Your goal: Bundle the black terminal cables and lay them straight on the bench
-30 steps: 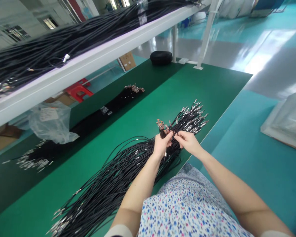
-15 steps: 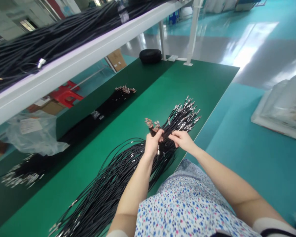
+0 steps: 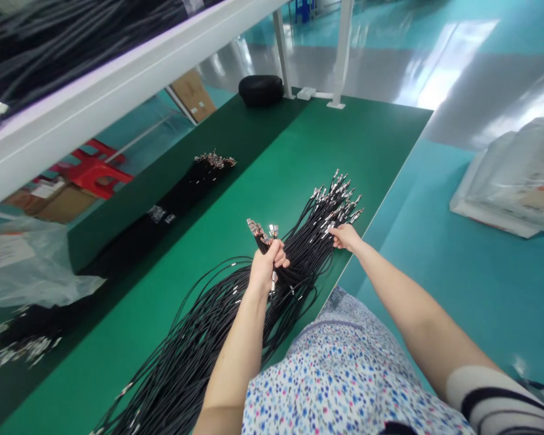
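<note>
My left hand [image 3: 268,263] is closed around a small bunch of black cables [image 3: 259,237], whose copper and silver metal terminals stick up above the fist. Beneath and beside it a large loose bundle of black cables [image 3: 199,329] stretches across the green table [image 3: 272,187]. My right hand [image 3: 345,236] is at the near side of that bundle's far end, among the silver terminals [image 3: 338,202]. Its thumb and fingers are pinched together at a cable end there. How many cables it has hold of I cannot make out.
Another black cable bundle [image 3: 131,238], tied with clear tape, lies along the table's far side, partly under a plastic bag [image 3: 31,260]. A white shelf beam [image 3: 131,78] carrying more cables crosses the upper left. A black case [image 3: 260,90] sits by the posts. Wrapped packages [image 3: 517,181] are at right.
My right hand has moved away from my left, out to the terminal ends of the big bundle. My left hand keeps its bunch. The view has shifted slightly.
</note>
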A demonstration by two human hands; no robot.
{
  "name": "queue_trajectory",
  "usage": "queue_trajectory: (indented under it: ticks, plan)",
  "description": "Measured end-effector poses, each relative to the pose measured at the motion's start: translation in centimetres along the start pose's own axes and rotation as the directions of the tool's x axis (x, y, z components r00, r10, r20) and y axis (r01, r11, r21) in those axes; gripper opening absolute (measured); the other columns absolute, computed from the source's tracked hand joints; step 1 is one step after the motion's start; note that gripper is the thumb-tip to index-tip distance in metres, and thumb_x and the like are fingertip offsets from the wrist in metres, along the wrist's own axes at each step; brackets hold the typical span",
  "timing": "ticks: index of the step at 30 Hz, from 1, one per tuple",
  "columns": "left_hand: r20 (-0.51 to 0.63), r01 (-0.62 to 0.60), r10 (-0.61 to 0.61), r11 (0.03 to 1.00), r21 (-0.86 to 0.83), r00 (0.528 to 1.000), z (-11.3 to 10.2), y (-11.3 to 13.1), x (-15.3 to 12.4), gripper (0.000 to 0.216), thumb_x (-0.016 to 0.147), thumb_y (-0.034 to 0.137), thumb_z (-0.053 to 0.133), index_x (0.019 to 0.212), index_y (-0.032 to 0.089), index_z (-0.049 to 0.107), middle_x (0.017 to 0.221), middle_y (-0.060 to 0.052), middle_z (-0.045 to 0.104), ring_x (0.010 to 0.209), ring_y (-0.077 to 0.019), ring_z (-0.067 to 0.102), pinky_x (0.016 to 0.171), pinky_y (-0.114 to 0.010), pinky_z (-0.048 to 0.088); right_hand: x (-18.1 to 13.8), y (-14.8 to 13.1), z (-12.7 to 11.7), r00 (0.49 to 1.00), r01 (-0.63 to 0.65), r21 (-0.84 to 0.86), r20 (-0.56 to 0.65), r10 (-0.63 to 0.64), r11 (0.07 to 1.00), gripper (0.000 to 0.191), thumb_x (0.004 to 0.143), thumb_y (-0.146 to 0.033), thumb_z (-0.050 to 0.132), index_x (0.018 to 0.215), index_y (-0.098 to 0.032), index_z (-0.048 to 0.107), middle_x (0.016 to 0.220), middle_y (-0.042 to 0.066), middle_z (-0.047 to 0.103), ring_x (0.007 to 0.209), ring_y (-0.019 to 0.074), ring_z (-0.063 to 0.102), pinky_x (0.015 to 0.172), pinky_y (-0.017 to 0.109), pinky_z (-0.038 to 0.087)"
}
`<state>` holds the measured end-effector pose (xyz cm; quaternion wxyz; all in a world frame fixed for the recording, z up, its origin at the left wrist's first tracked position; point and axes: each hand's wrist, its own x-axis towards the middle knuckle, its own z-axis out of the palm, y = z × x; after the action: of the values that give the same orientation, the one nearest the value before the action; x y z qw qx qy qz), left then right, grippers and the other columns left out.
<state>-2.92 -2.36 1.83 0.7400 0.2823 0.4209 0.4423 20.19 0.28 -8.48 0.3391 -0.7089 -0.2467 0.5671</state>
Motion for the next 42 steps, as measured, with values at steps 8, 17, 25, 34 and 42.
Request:
queue_trajectory:
  ticks: [8,17,25,34,42]
  plan:
    - [-0.048,-0.030,0.032,0.999,0.041,0.998,-0.4,-0.1,-0.2,0.032,0.064,0.036,0.070,0.074,0.010,0.056,0.044,0.009,0.030,0.037,-0.0013,0.027,0.041,-0.018,0.028,-1.9,-0.4,0.2,0.988,0.149,-0.069,-0.016,-0.151,0.986,0.022,0.073,-0.025,0.060,0.061,-0.017,0.043,0.033,-0.006,0.044,0.029,0.0083,0.044,0.030,0.017,0.031]
    - [0.032,-0.094,0.089,0.934,0.345,0.996,2.2,-1.2,0.0,0.041,0.055,0.033,0.074,0.087,0.009,0.062,0.050,0.005,0.043,0.039,-0.0036,0.036,0.041,-0.019,0.029,-10.9,-3.4,2.6,0.660,0.631,-0.102,0.592,-0.462,0.769,0.019,0.076,-0.033,0.052,0.067,-0.017,0.049,0.048,-0.005,0.055,0.035,0.0065,0.045,0.039,0.017,0.033]
    - [-0.041,-0.150,0.185,0.891,0.428,0.982,2.3,-1.3,-1.5,0.032,0.067,0.038,0.064,0.081,0.009,0.065,0.045,0.004,0.044,0.041,-0.0059,0.037,0.044,-0.020,0.029,-12.4,-4.1,4.8,0.653,0.652,-0.076,0.562,-0.508,0.754,0.011,0.074,-0.023,0.053,0.074,-0.015,0.061,0.059,-0.002,0.061,0.043,0.0060,0.052,0.045,0.017,0.042]
    - [0.096,-0.081,0.076,0.995,0.050,0.992,-0.3,0.2,-1.8,0.029,0.068,0.040,0.065,0.062,0.015,0.051,0.048,0.004,0.044,0.048,-0.0081,0.044,0.064,-0.028,0.042,-1.6,0.5,-1.3,0.982,0.112,-0.125,-0.135,-0.129,0.986,0.013,0.075,-0.023,0.059,0.069,-0.012,0.055,0.049,0.001,0.056,0.037,0.0081,0.052,0.034,0.017,0.039]
    - [0.051,-0.036,0.041,0.995,-0.091,0.998,-2.0,0.7,-1.1,0.032,0.068,0.041,0.067,0.065,0.017,0.047,0.040,0.010,0.019,0.036,-0.0029,0.022,0.049,-0.022,0.033,4.7,-1.9,-1.8,0.955,-0.024,-0.320,-0.288,-0.074,0.947,0.027,0.069,-0.029,0.064,0.050,-0.014,0.051,0.031,0.001,0.046,0.027,0.0085,0.042,0.035,0.021,0.036]
